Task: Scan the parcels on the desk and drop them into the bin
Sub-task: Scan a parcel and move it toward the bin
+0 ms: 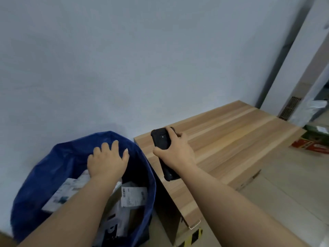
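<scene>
**Operator:** State the hazards at this stage.

**Reviewer:** The right hand [175, 152] is curled round the black scanner [162, 151], holding it above the near corner of the worktop [231, 139]. Should that hold loosen, the scanner could strike the edge or fall into the gap beside the bin [58, 163]. The left hand [106, 162] hovers over the bin with fingers spread and nothing in it. The blue liner looks soft and slack, so a hand pressing on its rim could fold it inward and cover the opening.

**Operator:** Where are the parcels?

**Reviewer:** The parcels [85, 189] lie inside the bin, white labels facing up. None shows on the visible part of the worktop, so the task appears close to complete.

**Operator:** Describe the surface and the room.

**Reviewer:** The worktop is pale wood with lengthwise grain, set against a plain wall [142, 59]. The floor [288, 184] is light tile. Boxes [313, 145] sit on the floor at far right, too blurred to identify.
</scene>
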